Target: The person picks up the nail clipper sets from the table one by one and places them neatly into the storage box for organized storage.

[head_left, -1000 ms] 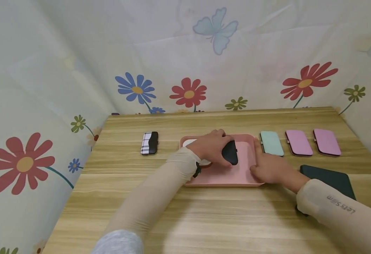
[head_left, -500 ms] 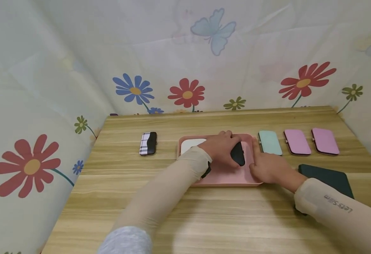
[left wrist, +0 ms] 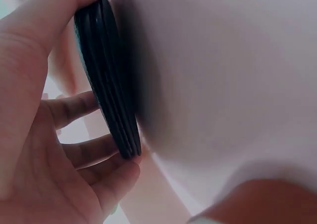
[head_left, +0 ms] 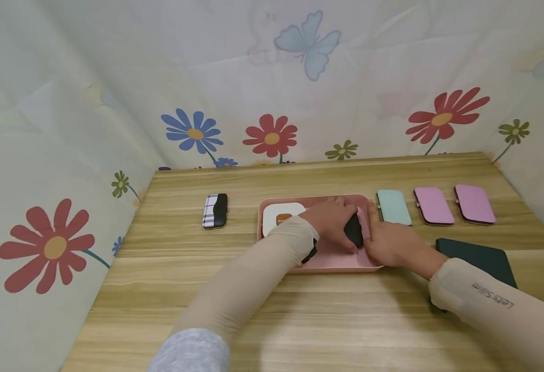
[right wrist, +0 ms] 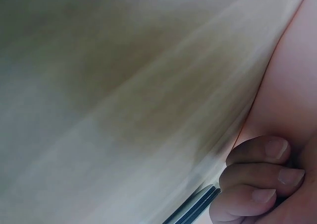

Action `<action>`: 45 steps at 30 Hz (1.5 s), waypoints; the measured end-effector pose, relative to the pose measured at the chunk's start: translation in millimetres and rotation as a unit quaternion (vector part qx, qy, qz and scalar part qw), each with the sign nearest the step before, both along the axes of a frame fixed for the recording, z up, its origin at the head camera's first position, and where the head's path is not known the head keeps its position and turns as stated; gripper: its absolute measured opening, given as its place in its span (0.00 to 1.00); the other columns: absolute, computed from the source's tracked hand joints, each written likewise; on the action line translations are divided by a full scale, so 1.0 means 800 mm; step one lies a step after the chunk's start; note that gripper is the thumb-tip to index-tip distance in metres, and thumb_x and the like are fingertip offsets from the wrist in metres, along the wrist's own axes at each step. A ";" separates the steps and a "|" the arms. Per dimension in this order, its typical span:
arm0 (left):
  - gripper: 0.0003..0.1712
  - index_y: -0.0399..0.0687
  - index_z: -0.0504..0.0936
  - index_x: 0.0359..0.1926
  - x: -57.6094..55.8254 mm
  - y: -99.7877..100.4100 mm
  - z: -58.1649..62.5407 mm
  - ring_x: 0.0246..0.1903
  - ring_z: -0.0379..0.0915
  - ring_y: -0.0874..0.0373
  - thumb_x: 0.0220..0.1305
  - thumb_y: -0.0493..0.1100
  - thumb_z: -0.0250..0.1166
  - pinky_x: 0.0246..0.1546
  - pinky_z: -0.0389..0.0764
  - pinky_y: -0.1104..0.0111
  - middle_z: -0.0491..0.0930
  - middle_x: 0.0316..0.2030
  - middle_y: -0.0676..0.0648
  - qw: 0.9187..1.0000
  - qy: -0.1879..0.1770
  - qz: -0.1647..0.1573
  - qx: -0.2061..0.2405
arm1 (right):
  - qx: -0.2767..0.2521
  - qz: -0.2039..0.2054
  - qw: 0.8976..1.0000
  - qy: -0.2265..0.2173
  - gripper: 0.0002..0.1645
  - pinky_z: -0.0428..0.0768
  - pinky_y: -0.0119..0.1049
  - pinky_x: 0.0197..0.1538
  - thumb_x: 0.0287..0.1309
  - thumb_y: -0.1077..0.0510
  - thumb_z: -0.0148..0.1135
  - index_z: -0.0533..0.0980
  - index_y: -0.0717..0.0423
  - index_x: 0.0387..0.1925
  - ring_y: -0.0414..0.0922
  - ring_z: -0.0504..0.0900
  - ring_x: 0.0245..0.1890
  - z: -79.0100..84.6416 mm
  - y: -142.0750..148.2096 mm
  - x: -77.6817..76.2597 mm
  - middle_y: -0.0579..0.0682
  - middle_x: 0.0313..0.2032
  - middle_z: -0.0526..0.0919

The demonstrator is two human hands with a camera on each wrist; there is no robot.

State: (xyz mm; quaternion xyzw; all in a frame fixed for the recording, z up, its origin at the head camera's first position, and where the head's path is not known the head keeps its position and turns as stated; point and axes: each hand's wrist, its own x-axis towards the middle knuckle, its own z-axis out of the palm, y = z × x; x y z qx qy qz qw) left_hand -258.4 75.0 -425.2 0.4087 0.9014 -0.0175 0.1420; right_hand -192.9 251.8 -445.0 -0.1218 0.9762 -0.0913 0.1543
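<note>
My left hand (head_left: 334,222) is inside the pink tray (head_left: 327,269), holding a flat black case (head_left: 354,230) near the tray's right end. In the left wrist view, thumb and fingers grip the black case (left wrist: 106,80) with its layered edge facing the camera. To its left in the tray lies a white rounded item (head_left: 272,214) with a brown patch, partly covered by my left wrist. My right hand (head_left: 390,243) holds the tray's right side, thumb at the rim and index finger stretched along it. Several of its fingers (right wrist: 255,177) are curled in the right wrist view.
Right of the tray lie a mint clasp case (head_left: 393,207) and two pink cases, one nearer (head_left: 433,205) and one farther right (head_left: 475,204). A dark green flat item (head_left: 476,258) sits partly behind my right forearm. A plaid-and-black case (head_left: 215,211) lies left on the wooden table (head_left: 183,279).
My left hand has moved right inside the tray with the black case, uncovering more of the white item. My right hand has stayed at the tray's right side. The view has shifted slightly.
</note>
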 end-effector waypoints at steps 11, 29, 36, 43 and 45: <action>0.52 0.58 0.64 0.72 0.006 -0.005 -0.003 0.60 0.62 0.55 0.51 0.72 0.70 0.56 0.73 0.65 0.63 0.66 0.47 1.000 -0.009 0.011 -0.012 | 0.005 -0.005 1.000 0.000 0.52 0.76 0.45 0.27 0.68 0.50 0.43 0.27 0.74 0.74 0.48 0.83 0.29 0.001 -0.003 -0.001 0.55 0.32 0.85; 0.43 0.54 0.72 0.68 0.016 -0.007 0.001 0.54 0.67 0.59 0.56 0.66 0.70 0.58 0.70 0.70 0.71 0.59 0.49 0.999 0.027 -0.003 -0.036 | -0.001 -0.006 1.000 -0.004 0.55 0.76 0.45 0.28 0.67 0.48 0.44 0.24 0.71 0.74 0.48 0.84 0.32 -0.003 -0.003 -0.001 0.61 0.42 0.86; 0.42 0.56 0.71 0.69 0.013 0.003 0.002 0.54 0.67 0.59 0.57 0.66 0.70 0.58 0.71 0.70 0.70 0.60 0.50 0.999 0.017 0.010 -0.035 | -0.008 -0.001 1.000 -0.004 0.55 0.75 0.44 0.27 0.67 0.48 0.45 0.25 0.71 0.75 0.48 0.83 0.30 -0.003 -0.001 -0.001 0.61 0.43 0.86; 0.43 0.57 0.69 0.70 0.013 0.013 0.004 0.62 0.66 0.57 0.58 0.66 0.69 0.61 0.71 0.68 0.67 0.66 0.48 0.999 0.012 0.025 -0.035 | -0.010 -0.005 1.000 0.000 0.55 0.74 0.43 0.26 0.65 0.50 0.46 0.26 0.72 0.75 0.47 0.82 0.28 -0.004 -0.001 -0.001 0.58 0.38 0.86; 0.43 0.58 0.68 0.71 0.013 0.014 0.003 0.63 0.65 0.56 0.58 0.66 0.69 0.62 0.71 0.68 0.66 0.67 0.48 0.999 0.013 0.026 -0.036 | -0.012 -0.007 1.000 0.000 0.56 0.74 0.43 0.26 0.65 0.50 0.46 0.26 0.72 0.75 0.47 0.81 0.27 -0.004 0.000 0.000 0.58 0.37 0.86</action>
